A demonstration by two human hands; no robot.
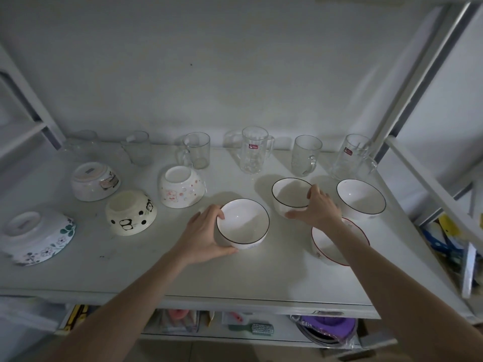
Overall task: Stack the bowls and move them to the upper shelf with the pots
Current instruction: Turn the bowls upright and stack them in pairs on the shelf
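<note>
lower shelf [183,323]: below both forearms, cluttered; a purple lid [328,324] shows under the right arm.
red-rimmed bowl [326,246]: upright, white, partly hidden under the right forearm, just behind the wrist.
left hand [202,237]: fingers curled round the left side of the near bowl, thumb at the base.
near bowl [243,223]: upright, white, thin dark rim, on the white shelf [130,270], between the hands.
right hand [317,206]: thumb and fingers gripping the right edge of the middle bowl.
middle bowl [290,195]: same white, dark-rimmed type, upright.
right bowl [362,198]: same type, upright, just right of the right hand, untouched.
patterned bowls [130,212]: four, upside down, well left of the left hand; panda, floral and pink prints.
glass mugs [254,152]: clear, row along the back wall, beyond both hands.
</note>
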